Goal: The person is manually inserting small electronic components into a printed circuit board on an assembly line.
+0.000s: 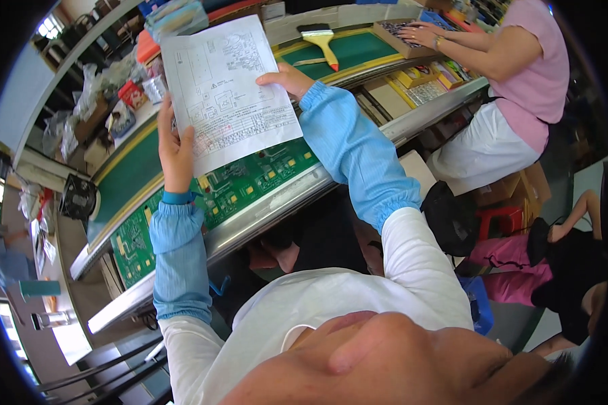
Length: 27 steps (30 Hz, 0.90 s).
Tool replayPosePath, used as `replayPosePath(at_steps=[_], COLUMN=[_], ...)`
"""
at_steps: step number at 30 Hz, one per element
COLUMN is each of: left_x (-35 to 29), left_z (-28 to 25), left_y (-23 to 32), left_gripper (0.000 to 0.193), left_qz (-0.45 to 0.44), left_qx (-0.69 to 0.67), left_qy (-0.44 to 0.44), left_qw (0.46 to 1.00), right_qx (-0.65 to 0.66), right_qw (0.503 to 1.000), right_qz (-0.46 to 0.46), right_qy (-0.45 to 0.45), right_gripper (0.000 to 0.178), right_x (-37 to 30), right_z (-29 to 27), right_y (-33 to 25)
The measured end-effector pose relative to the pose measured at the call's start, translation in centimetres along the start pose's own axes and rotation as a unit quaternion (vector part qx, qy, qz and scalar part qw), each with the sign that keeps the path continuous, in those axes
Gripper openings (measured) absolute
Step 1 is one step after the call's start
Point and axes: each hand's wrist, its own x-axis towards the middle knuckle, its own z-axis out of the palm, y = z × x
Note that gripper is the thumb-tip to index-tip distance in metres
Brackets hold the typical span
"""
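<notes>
A white printed sheet of paper (213, 67) with line drawings and a table is held up over the bench. My left hand (174, 152) grips its lower left edge, the thumb on the front and the fingers partly hidden behind. At the right edge my right hand (292, 81) pinches it with the thumb on top, its other fingers out of sight. Light blue sleeve covers reach up both forearms. Below the paper lie green circuit boards (253, 181) in a row along the near rail, partly covered by the sheet.
A yellow-handled brush (323, 44) lies on the green conveyor belt (365, 52) beyond my right hand. A co-worker in pink (530, 61) reaches into a box at the right. Plastic bags (88, 94) and a black fan (79, 197) stand at the left. A metal rail (277, 214) edges the bench.
</notes>
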Motion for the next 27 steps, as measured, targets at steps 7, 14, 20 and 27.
replayPosePath(at_steps=[7, 14, 20, 27], left_x=[3.7, 7.6, 10.9, 11.9], left_z=[6.3, 12.5, 17.1, 19.7], left_y=[-0.3, -2.2, -5.6, -9.3], left_gripper=[0.067, 0.088, 0.091, 0.093], left_qz=[-0.187, -0.256, -0.295, -0.306], left_qx=[-0.036, -0.073, -0.093, 0.015], left_qy=[-0.141, -0.211, -0.194, -0.221], left_qw=[0.971, 0.941, 0.931, 0.926], right_qx=[-0.151, -0.587, -0.589, -0.431], right_qw=[0.975, 0.692, 0.698, 0.691], right_qz=[-0.118, 0.034, 0.043, 0.012], right_qy=[0.112, 0.419, 0.405, 0.581], right_gripper=[0.046, 0.037, 0.031, 0.031], right_x=[0.5, -1.4, -0.1, -1.5], right_z=[-10.3, -16.5, -17.4, -18.0], right_y=[-2.0, 1.7, 3.5, -0.1])
